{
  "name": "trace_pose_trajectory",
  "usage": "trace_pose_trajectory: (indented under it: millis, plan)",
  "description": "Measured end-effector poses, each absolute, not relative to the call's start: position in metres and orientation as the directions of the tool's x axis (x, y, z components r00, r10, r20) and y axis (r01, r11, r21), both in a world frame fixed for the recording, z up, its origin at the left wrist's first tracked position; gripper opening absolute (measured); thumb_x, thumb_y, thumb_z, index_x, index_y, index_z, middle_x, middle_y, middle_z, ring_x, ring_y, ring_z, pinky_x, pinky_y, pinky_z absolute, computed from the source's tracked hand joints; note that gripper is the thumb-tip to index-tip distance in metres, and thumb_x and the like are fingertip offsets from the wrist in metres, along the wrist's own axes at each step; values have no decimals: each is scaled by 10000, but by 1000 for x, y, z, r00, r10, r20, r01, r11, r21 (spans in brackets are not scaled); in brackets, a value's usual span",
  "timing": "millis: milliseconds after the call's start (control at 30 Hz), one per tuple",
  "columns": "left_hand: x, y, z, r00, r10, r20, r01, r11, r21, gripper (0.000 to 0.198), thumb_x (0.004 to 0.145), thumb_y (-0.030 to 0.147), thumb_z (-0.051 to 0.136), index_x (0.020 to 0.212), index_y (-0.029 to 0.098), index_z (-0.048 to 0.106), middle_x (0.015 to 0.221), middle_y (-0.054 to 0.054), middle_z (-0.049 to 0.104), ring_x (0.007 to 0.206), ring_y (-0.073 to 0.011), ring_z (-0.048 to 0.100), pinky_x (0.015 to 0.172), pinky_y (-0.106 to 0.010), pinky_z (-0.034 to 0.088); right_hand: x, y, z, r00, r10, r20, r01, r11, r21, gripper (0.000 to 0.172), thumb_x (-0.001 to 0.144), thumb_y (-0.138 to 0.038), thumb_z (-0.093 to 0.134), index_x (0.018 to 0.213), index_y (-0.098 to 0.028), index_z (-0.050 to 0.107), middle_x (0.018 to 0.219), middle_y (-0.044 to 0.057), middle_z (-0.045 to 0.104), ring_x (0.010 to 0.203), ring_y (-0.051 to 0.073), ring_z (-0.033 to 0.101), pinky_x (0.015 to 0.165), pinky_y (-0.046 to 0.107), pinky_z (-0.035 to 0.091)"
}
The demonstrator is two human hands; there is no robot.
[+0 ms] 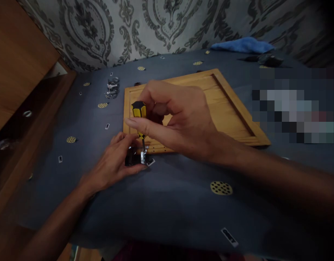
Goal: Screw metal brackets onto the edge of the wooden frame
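Note:
My right hand (180, 116) grips a screwdriver (139, 110) with a yellow and black handle between thumb and fingers. Its shaft points down, and the tip meets a metal cabinet hinge (143, 157) at the near left edge of a wooden cabinet door panel (229, 112). Around that hinge, the thumb and fingers of my left hand (112, 159) are closed, steadying it against the panel's edge. The panel lies flat with its raised frame facing up; several small dark holes show along its near edge. My right hand covers part of the panel.
Several more metal hinges (112, 88) lie in a cluster beyond the panel's left corner. At the back right are a blue cloth (243, 45) and a dark object (268, 59) I cannot make out. A wooden cabinet (22, 61) stands at the left; patterned fabric (221, 221) covers the work surface.

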State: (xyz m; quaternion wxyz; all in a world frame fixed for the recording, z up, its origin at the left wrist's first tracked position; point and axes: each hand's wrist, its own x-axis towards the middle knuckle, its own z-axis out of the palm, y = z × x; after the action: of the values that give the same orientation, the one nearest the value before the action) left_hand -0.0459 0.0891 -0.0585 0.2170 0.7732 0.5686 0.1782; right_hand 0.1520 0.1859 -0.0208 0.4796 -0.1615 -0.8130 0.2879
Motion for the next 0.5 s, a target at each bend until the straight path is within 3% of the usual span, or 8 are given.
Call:
trace_pose_trajectory:
  millis: [267,400,500]
  plan:
    - [-44,90,-56,283,959,34,824,-261,503,505,919,467,709,1330,248,515,1160,-66,713,1055,-295,630,900,-454,551,150,186,-25,-526,546,652,15,772,-635,279,988,-379,671,827,-216,511,770,-45,620,690,93,565,691,235,467]
    - [-44,89,-59,281,958,56,822,-271,501,442,913,479,692,1279,265,565,1198,-73,713,1137,-338,649,949,-493,576,150,185,-22,-539,509,671,-11,792,-610,298,1014,-401,617,817,-221,485,778,-34,621,715,100,578,703,240,477]
    - [-60,81,-81,232,956,180,812,-292,505,487,874,509,718,1305,322,589,1257,-65,701,1146,-384,677,935,-538,606,151,181,-11,-657,538,528,69,740,-669,269,976,-405,698,865,-239,518,886,-46,684,799,85,641,710,185,505]
